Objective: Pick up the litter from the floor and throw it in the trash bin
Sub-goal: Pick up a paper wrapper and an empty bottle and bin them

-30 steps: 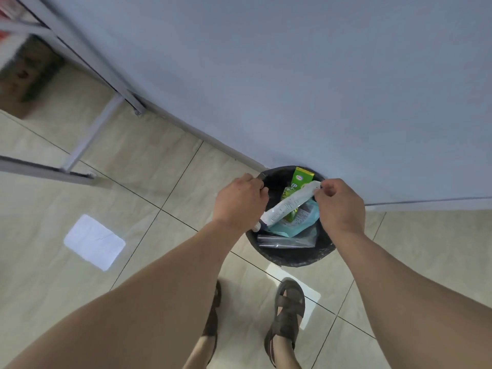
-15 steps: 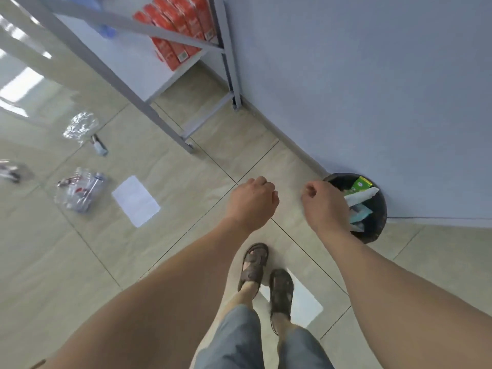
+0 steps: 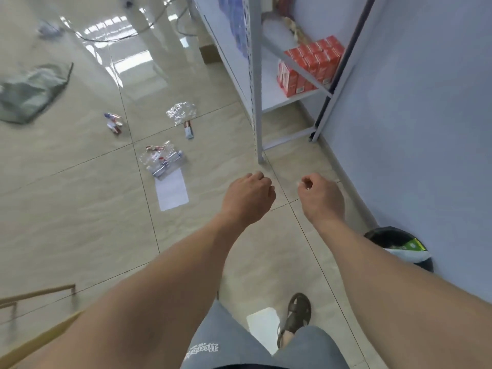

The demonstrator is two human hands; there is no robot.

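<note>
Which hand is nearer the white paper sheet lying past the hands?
Left. The left hand hovers just right of the white paper sheet; the right hand is farther right.

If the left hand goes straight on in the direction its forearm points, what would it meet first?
The left hand points up and right in the picture, toward the shelf's front leg. Bare floor tile lies between, so that leg looks first. Depth is unclear; the hand might pass above its foot.
</note>
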